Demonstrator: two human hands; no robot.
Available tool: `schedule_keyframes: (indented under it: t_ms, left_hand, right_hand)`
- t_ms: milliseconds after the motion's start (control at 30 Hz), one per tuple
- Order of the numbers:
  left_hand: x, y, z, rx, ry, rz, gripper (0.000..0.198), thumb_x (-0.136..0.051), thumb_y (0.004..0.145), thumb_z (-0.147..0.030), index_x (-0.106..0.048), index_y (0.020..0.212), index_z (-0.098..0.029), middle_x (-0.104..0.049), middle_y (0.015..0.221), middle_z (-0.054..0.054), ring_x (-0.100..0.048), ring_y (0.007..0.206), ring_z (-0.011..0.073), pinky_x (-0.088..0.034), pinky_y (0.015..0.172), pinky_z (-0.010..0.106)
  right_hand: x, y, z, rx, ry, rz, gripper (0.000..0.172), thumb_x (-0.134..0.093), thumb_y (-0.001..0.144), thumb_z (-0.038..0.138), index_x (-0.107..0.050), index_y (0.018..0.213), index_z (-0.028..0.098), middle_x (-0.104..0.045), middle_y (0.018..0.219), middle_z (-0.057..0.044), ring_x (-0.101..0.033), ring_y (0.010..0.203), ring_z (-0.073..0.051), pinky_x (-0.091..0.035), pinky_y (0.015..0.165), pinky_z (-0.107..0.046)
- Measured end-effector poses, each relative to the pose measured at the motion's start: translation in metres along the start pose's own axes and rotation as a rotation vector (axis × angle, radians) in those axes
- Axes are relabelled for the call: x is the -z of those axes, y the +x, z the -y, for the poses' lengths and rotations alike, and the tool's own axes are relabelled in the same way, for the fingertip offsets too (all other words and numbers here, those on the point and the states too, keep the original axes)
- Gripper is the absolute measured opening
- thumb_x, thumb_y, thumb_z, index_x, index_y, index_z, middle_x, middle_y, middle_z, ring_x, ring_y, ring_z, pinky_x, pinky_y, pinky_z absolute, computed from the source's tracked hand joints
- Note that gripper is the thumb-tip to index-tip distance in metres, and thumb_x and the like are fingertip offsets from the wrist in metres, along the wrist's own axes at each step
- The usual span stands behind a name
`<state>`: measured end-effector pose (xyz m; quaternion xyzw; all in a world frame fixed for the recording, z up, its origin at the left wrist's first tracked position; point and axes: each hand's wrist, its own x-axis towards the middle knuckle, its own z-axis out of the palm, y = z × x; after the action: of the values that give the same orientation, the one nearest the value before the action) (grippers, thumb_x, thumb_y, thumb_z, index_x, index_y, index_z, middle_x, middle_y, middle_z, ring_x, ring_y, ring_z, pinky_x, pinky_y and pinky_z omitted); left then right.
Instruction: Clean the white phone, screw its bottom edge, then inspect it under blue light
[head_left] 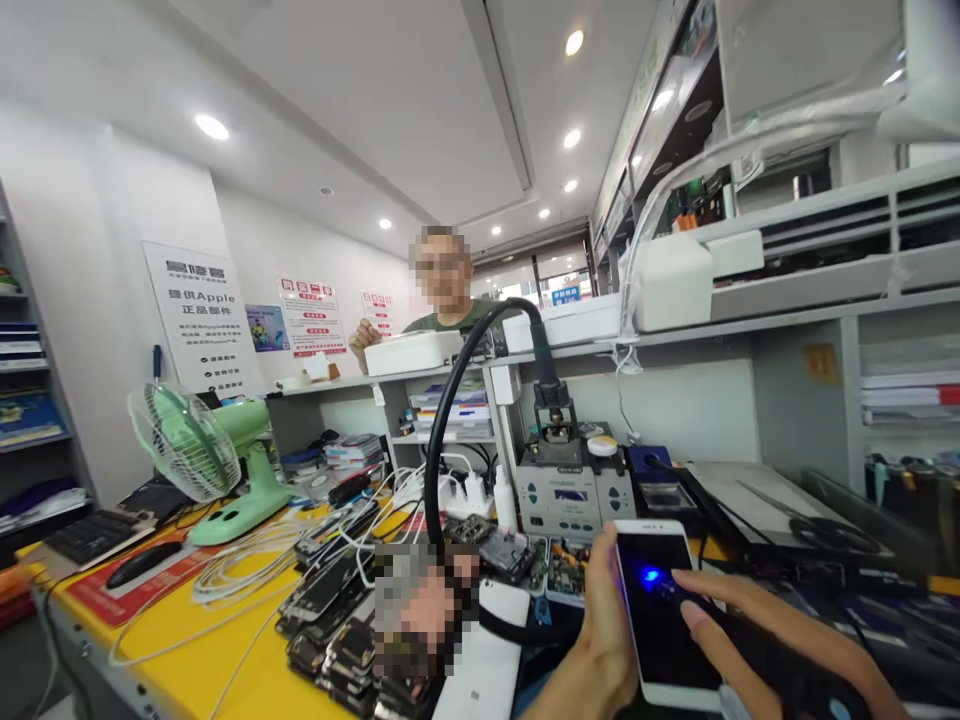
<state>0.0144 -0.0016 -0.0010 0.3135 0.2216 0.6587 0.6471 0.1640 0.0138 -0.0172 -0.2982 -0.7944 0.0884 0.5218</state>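
A white-framed smartphone (660, 640) with a dark screen is gripped along its left edge by my left hand (600, 640). Over its screen, my right hand (750, 640) is closed around a slim black tool (795, 660), which looks like a handheld light. Near the tool's tip a bright blue spot shows on the glass. The lower ends of the phone and tool run toward the bottom of the picture. Left of my hands lies a white phone (484, 660), beside several stacked phone parts (352, 650).
A grey hot-air station (562, 495) with a thick black hose (435, 440) stands behind the phone. Scissors (817, 530) lie at right. A green fan (247, 460) and coiled white cables (240, 570) occupy the yellow desk (180, 660). A person (450, 310) stands behind the shelf.
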Motion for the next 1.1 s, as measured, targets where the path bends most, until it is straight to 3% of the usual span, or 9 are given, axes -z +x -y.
schedule_keyframes:
  t_ms: [100,233,500,767,933,1100]
  left_hand:
    - [0.001,0.002,0.000,-0.010,0.022,-0.008,0.055,-0.052,0.089,-0.054,-0.074,0.111,-0.008,-0.078,0.097,0.013,-0.067,0.105,0.0344,-0.043,0.103,0.046]
    - [0.005,0.005,0.001,0.033,-0.026,-0.009,0.053,-0.052,0.090,-0.055,-0.074,0.111,-0.011,-0.078,0.097,0.010,-0.070,0.101,0.0321,-0.046,0.100,0.045]
    - [0.013,0.008,0.002,0.123,-0.058,-0.119,0.046,-0.056,0.089,-0.051,-0.074,0.110,-0.014,-0.079,0.096,0.007,-0.071,0.100,0.0322,-0.052,0.093,0.043]
    - [0.010,0.005,0.002,0.048,0.031,-0.047,0.045,-0.050,0.091,-0.047,-0.073,0.108,-0.013,-0.079,0.098,0.009,-0.070,0.104,0.0325,-0.051,0.095,0.044]
    - [0.006,0.005,0.000,0.010,0.042,-0.040,0.046,-0.052,0.091,-0.048,-0.073,0.108,-0.011,-0.079,0.098,0.011,-0.070,0.103,0.0326,-0.050,0.098,0.045]
    - [0.006,0.003,0.000,0.006,0.037,-0.043,0.049,-0.052,0.091,-0.050,-0.073,0.112,-0.011,-0.078,0.101,0.012,-0.069,0.107,0.0331,-0.048,0.101,0.046]
  right_hand:
    - [0.004,0.007,0.017,-0.020,0.151,-0.036,0.020,-0.070,0.088,0.038,-0.075,0.099,0.022,-0.078,0.102,-0.009,-0.078,0.087,-0.025,-0.066,0.074,-0.024]
    - [0.003,0.013,0.029,-0.167,0.337,-0.084,0.015,-0.066,0.091,0.030,-0.074,0.087,0.018,-0.076,0.099,-0.012,-0.077,0.063,-0.022,-0.063,0.048,-0.025]
    - [0.007,0.005,0.020,-0.284,0.299,-0.054,0.016,-0.066,0.092,0.033,-0.076,0.092,0.021,-0.076,0.094,-0.004,-0.073,0.068,-0.019,-0.061,0.060,-0.029]
    - [0.008,0.004,0.021,-0.262,0.347,-0.011,0.014,-0.066,0.091,0.028,-0.077,0.097,0.021,-0.075,0.094,-0.005,-0.074,0.068,-0.020,-0.062,0.061,-0.032]
    - [0.011,0.005,0.017,-0.233,0.364,-0.046,0.009,-0.065,0.091,0.025,-0.071,0.097,0.022,-0.071,0.108,-0.008,-0.073,0.067,-0.019,-0.063,0.062,-0.034]
    - [0.011,0.003,0.018,-0.227,0.372,-0.067,0.006,-0.066,0.090,0.026,-0.063,0.094,0.022,-0.068,0.101,-0.007,-0.071,0.064,-0.019,-0.063,0.058,-0.035]
